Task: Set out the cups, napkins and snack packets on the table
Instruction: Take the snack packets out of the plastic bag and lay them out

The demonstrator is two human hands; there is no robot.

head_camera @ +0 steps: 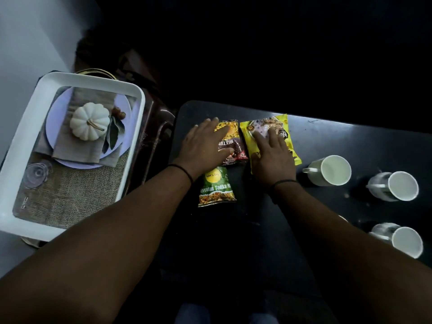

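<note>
3 snack pkts lie flat on the dark table (327,136), clustered near its left end. Left hand (203,148) lies palm-down, fingers spread, on the maroon "Mixture" packet (233,146); it presses flat, no grip. Right hand (272,157) lies the same way, fingers splayed, on the yellow packet (284,127), which sits just beside the maroon one on its right, edges touching or nearly so. The green "Navratan Tadka" packet (216,188) lies nearer the person, just below the maroon pkt, its top edge partly under the left wrist area; neither hand is on it. Each wrist wears a thin black band.

To the right, 3 white cups stand on the table, well apart from the pkts. The plain white cup (329,170) is nearest the yellow pkt, handle toward it. The 2nd cup (395,185), with a dark print on its side, stands further right. The 3rd cup (399,239), also printed, stands nearer the person at the right edge of view. All 3 look empty.

Left of the table, apart from it, a white tray (21,164) with a printed base showing a place setting w/ a white pumpkin. Can't make out any napkins on the table. Lighting is dim; far side of the scene is too dark to read.
</note>
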